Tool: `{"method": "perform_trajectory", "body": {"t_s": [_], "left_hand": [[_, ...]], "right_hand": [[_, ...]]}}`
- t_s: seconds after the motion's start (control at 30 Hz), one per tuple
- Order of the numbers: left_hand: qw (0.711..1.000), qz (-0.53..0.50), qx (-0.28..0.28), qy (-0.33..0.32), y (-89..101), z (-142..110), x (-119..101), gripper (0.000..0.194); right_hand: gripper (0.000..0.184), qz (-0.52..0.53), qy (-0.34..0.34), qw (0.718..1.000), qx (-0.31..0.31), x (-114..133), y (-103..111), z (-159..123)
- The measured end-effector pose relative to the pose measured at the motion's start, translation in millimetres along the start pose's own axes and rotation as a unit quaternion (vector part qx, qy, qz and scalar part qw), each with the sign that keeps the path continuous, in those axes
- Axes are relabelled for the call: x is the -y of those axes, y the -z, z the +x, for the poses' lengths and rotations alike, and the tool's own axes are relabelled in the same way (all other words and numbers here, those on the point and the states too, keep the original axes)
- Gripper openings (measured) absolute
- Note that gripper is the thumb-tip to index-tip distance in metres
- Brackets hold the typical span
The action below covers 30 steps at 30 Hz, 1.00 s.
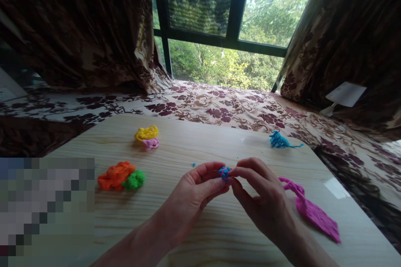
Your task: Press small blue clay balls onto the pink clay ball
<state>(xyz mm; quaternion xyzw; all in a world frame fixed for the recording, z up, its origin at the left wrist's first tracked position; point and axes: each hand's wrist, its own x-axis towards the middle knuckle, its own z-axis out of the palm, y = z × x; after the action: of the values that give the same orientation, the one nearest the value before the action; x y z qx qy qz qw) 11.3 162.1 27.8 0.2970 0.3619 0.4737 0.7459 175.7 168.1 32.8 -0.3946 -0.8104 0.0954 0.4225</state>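
Both hands meet over the middle of a pale wooden table (219, 233). My left hand (196, 194) and my right hand (258, 194) pinch a small knotted ball of blue and pink cord (224, 172) between their fingertips. A pink woven strip (313, 210) trails from behind my right hand and lies flat on the table to the right.
On the table lie a yellow cord bundle (146, 132) with a light pink one (151, 144), an orange bundle (115, 175) beside a green one (134, 179), and a blue bundle (278, 140) at the back right. A floral cloth (219, 106), curtains and a window stand behind. The lower left is blurred out.
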Motion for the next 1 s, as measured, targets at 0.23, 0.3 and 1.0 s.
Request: {"method": "perform_trajectory", "body": {"t_s": [0.23,0.3,1.0], "left_hand": [[0.999,-0.031,-0.003,0.015,3.3,1.7,0.6,0.031],[0.999,-0.032,-0.003,0.019,2.0,1.2,-0.1,0.030],[0.998,-0.028,0.047,0.025,0.8,-1.2,-1.7,0.026]], "right_hand": [[0.013,0.024,-0.053,0.998,-0.017,-2.3,6.7,4.1],[0.012,0.032,-0.060,0.998,-0.005,-3.2,4.1,2.7],[0.020,0.068,-0.053,0.996,0.008,-2.4,-0.4,-1.8]]}}
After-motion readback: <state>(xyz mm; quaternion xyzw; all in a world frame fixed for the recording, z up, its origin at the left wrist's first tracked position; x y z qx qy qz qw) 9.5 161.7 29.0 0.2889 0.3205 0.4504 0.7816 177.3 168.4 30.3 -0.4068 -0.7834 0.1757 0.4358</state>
